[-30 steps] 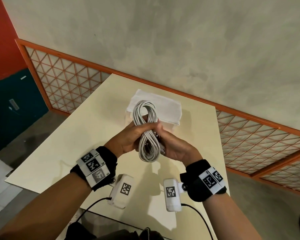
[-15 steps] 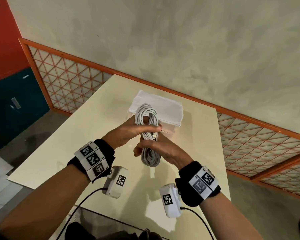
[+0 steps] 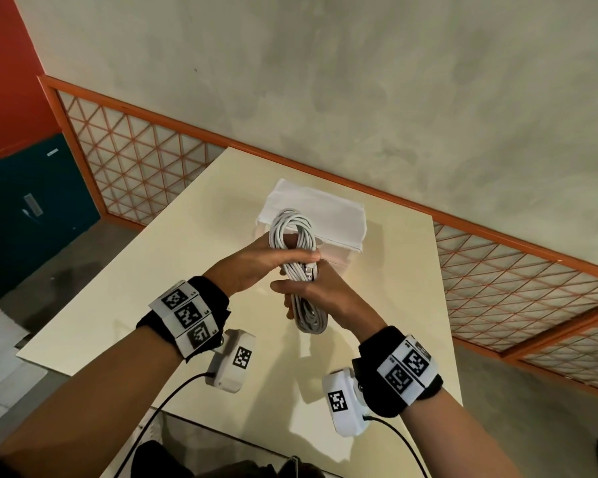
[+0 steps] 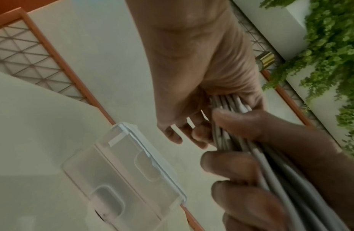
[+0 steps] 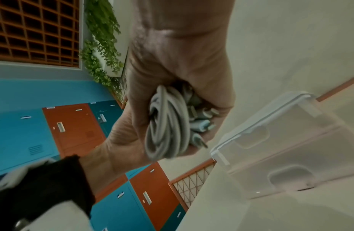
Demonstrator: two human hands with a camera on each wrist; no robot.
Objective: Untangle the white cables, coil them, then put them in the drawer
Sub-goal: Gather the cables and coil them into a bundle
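A coil of white cables is held upright above the cream table. My left hand grips the coil round its middle, fingers curled over the strands. Just below it, my right hand grips the lower half, and the bottom loop hangs out beneath it. A plug end shows between the two hands. The right wrist view shows the coil and several plugs bunched in my right hand. In the left wrist view the strands run between both hands' fingers. Behind the coil the translucent drawer box stands shut.
The drawer box has a white top and recessed pulls on its front. An orange lattice railing runs behind the table. Blue and orange lockers stand to the left. Camera leads hang from both wrists.
My right hand has slid from beside the left hand down to the coil's lower half. The left hand kept its grip and the coil stayed in place.
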